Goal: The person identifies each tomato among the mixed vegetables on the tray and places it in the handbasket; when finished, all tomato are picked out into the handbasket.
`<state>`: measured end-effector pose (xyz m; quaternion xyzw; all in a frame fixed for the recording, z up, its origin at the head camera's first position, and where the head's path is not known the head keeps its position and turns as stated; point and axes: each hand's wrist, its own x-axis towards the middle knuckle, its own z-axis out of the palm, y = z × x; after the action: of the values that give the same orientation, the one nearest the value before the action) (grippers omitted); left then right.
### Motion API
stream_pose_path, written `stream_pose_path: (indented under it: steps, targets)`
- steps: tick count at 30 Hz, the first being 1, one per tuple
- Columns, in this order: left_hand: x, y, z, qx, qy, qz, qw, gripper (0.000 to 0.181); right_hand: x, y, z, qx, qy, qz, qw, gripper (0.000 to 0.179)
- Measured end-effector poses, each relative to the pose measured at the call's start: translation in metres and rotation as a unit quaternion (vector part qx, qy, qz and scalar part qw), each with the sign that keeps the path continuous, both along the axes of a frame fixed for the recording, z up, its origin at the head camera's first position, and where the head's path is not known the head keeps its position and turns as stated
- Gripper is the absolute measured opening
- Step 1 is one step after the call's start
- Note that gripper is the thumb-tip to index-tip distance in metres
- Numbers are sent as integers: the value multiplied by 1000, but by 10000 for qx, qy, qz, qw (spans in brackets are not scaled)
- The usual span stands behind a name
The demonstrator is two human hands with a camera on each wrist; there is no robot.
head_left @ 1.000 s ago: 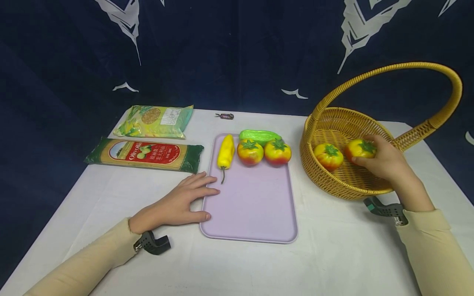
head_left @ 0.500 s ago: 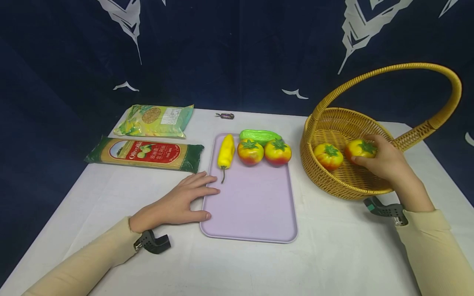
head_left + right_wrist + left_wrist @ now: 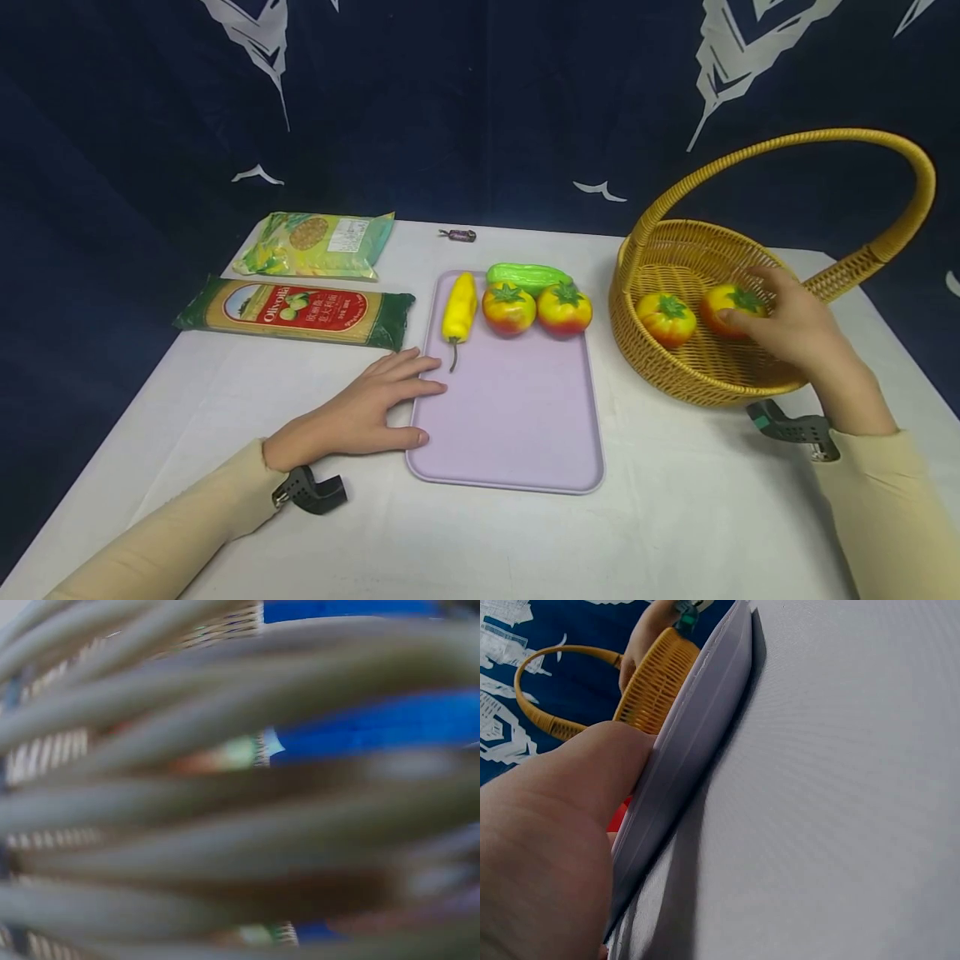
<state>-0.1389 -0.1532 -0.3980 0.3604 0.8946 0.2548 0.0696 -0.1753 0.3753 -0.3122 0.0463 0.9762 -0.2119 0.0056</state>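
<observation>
My left hand (image 3: 367,408) rests with fingers spread over the left edge of the lilac tray (image 3: 510,408); in the left wrist view the thumb lies at the tray's rim (image 3: 682,757). My right hand (image 3: 806,329) is inside the wicker basket (image 3: 675,375), its fingers parted and loosened around a red-yellow toy tomato (image 3: 716,297). The thumb overlaps that tomato's front. A second toy tomato (image 3: 666,321) lies to its left in the basket. Blurred wicker strands (image 3: 187,802) hide most of the right wrist view.
The tray's far end bears a yellow pepper (image 3: 460,308), a green cucumber (image 3: 528,277) and two more toy tomatoes (image 3: 510,311). A spaghetti pack (image 3: 300,312) and a grain bag (image 3: 315,244) lie left. A small wrapped candy (image 3: 460,236) lies behind. The basket's handle (image 3: 787,137) arches high.
My right hand has drawn slightly right and its fingers have loosened from the tomato, which stays in the basket. The left hand has kept its place on the tray.
</observation>
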Motion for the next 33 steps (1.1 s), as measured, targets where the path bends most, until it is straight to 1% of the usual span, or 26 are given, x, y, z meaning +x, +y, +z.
stream_pose_path:
  steps: [9, 16, 20, 23, 26, 29, 33]
  targets:
    - [-1, 0, 0, -37, -22, 2, 10000, 56, 10, 1, 23, 102, 208, 36, 9997, 89]
    - [-1, 0, 0, -10, -22, -16, 10000, 55, 18, -10, 41, 252, 240, -227, 9991, 88]
    - [-1, 0, 0, 21, -22, -15, 10000, 55, 21, -19, 47, 290, 351, -133, 9989, 86]
    - [-1, 0, -1, 28, -40, 6, 10000, 56, 24, -28, 50, 278, 410, 85, 9987, 86]
    - [0, 1, 0, 36, -46, 10, 10000, 56, 27, -39, 52, 295, 512, 452, 9972, 86]
    - [0, 1, 0, 40, -36, 2, 10000, 56, 31, -52, 53, 285, 649, 852, 9938, 84]
    - [-1, 0, -1, 26, -20, 0, 10000, 56, 36, -70, 52, 285, 839, 1345, 9869, 78]
